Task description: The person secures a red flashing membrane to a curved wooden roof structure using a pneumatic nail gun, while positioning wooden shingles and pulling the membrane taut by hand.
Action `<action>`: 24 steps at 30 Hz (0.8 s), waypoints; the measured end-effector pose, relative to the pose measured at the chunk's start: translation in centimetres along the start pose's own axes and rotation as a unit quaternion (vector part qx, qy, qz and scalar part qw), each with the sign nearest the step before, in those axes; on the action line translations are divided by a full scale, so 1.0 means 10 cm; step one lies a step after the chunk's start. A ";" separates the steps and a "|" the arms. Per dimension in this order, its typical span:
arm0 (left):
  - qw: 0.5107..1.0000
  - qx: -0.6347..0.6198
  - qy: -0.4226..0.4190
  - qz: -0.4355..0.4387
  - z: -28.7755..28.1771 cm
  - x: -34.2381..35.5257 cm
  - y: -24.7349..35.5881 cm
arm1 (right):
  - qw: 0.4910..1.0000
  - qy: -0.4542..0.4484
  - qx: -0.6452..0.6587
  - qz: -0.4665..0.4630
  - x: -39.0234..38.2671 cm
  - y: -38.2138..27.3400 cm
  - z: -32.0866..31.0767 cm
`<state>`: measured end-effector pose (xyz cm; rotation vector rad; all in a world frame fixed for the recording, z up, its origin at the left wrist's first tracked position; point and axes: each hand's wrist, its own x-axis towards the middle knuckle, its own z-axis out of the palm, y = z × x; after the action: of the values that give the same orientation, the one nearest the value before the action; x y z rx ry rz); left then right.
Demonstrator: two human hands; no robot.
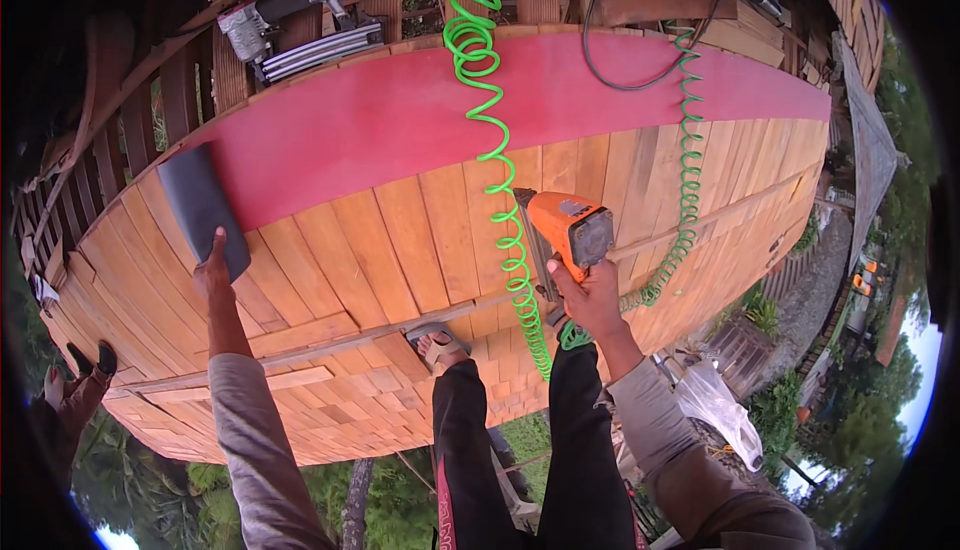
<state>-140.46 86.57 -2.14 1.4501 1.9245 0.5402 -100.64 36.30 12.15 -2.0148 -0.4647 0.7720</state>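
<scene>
left hand [212, 268], partly hidden, around dark roll [203, 200], right hand [594, 300] around orange nail gun [562, 222]

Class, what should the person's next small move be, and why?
Probably the left hand should ease the dark grey piece slightly farther left: it lies at the left end of the red sheet, bare planks show beyond it, and the orange tool in the right hand is well away from it.
</scene>
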 end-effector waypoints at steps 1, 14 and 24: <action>0.985 0.164 0.058 -0.002 0.18 -0.21 0.03 | 0.999 0.011 -0.032 -0.016 0.04 -0.01 -0.05; 0.946 0.270 0.052 0.174 0.43 -0.34 0.55 | 0.953 -0.095 -0.260 -0.123 0.88 -0.81 0.63; 0.966 0.046 0.030 0.253 0.51 -0.50 0.85 | 0.922 -0.161 -0.351 -0.032 1.78 -1.47 1.59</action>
<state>-130.15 84.08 1.27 2.0220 1.6322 0.7367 -98.75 64.29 12.26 -2.5085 -1.1222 0.9975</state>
